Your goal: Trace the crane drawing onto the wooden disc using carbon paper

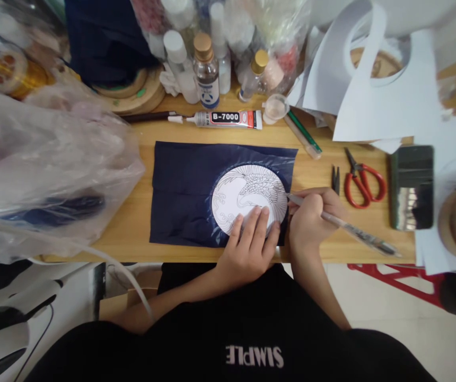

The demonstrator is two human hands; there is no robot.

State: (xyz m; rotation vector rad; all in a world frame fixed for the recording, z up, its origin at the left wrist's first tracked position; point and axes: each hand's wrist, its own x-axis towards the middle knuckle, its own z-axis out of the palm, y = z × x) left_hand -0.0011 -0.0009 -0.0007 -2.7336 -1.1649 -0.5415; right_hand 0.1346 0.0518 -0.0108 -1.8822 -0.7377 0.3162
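A round white paper [228, 193] printed with fine black line art of feathers and waves lies on a dark blue cloth [182, 193]. My left hand [250, 246] rests on the paper's lower part, fingers stretched out flat. At the paper's right edge, my right hand [317, 212] grips a pen [355, 232] with a clear barrel. Its tip meets the border between paper and cloth. Dotted marks run on the cloth around part of the paper's rim.
A glue tube [228, 119], glass bottle [207, 74] and green pen [304, 130] are behind the cloth. To the right lie red-handled scissors [364, 183], small black tips [335, 180] and a phone [412, 187]. A plastic bag [53, 154] covers the left side.
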